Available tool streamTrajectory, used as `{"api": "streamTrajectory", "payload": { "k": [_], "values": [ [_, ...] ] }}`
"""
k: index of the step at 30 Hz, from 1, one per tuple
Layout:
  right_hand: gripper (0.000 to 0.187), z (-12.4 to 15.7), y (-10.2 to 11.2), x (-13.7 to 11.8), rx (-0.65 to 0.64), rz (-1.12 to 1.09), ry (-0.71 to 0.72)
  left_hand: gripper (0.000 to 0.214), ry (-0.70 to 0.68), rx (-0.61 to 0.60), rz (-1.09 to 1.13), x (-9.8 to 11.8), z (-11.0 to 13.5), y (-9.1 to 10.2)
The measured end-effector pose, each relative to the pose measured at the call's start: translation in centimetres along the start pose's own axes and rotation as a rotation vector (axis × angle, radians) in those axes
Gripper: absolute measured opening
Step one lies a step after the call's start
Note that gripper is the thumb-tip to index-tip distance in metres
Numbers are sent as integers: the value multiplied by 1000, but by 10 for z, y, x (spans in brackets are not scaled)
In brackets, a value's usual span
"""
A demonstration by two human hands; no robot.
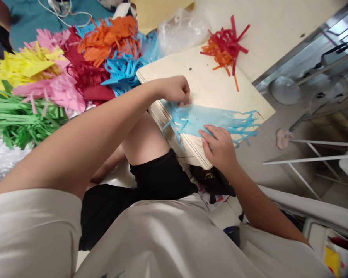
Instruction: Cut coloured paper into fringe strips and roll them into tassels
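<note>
A light blue sheet of fringed paper [208, 119] lies across a cream board [203, 77] resting over my knee. My left hand [174, 89] is curled, its fingertips pinching the sheet's near-left end, where cut strips hang over the board's edge. My right hand [219, 144] lies flat with fingers stretched out, pressing down on the lower edge of the blue sheet. Blue fringe sticks out to the right of that hand.
A heap of fringed paper in yellow [23, 67], pink, green [20, 119], dark red, orange [110, 34] and blue sits at the left. Red and orange scraps [224, 46] lie at the board's far end beside a clear plastic bag [179, 29]. A metal stand [310, 88] is at right.
</note>
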State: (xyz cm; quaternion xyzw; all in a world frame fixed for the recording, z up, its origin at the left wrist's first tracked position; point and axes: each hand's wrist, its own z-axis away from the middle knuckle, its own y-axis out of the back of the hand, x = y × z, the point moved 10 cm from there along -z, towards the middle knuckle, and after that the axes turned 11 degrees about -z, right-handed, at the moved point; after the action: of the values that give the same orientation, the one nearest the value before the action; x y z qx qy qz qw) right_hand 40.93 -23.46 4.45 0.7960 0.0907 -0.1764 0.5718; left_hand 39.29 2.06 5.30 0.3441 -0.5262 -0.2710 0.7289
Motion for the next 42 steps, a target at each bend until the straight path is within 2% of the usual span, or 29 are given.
{"api": "streamTrajectory", "payload": {
  "k": [2, 4, 6, 7, 8, 10, 11, 13, 16, 19, 23, 26, 28, 31, 37, 42],
  "values": [
    [44, -1, -1, 1, -3, 4, -13, 59, 60, 55, -97, -19, -1, 15],
    [44, -1, -2, 3, -5, -1, -32, 52, 177, 192, -259, -38, 2, 38],
    [45, -2, -2, 4, 5, -15, -43, 39, 212, 354, -406, -36, 10, 56],
    [45, -3, -1, 4, 15, -21, -45, 33, 151, 395, -444, -24, 15, 56],
    [45, -3, -1, 5, 23, -25, -46, 31, 40, 396, -458, -5, 21, 48],
    [45, -4, 0, 5, 30, -31, -54, 31, -246, 260, -434, 43, 36, 10],
    [44, -4, 0, 6, 28, -33, -60, 32, -326, 199, -449, 63, 47, -11],
    [42, -4, -1, 7, 19, -40, -75, 38, -362, 142, -548, 88, 65, -44],
    [38, -4, 2, 6, 23, -59, -73, 49, -362, 151, -718, 101, 85, -76],
    [40, 0, 4, 1, 14, -85, -43, 48, -403, 210, -809, 99, 98, -87],
    [50, 9, 5, -11, -16, -84, -13, 17, -423, 291, -850, 92, 109, -86],
    [55, 13, 7, -19, -6, -80, -12, 19, -432, 302, -771, 92, 113, -83],
    [49, 13, 7, -18, -10, -82, -42, 22, -411, 277, -706, 90, 112, -80],
    [34, 9, 9, -4, -35, -112, -132, 25, -369, 231, -633, 86, 109, -75],
    [30, -4, 20, 40, -47, -282, -352, 27, -271, 182, -458, 75, 97, -62],
    [29, -15, 22, 54, -29, -285, -458, 31, -132, 146, -350, 58, 75, -54]
  ]
}}
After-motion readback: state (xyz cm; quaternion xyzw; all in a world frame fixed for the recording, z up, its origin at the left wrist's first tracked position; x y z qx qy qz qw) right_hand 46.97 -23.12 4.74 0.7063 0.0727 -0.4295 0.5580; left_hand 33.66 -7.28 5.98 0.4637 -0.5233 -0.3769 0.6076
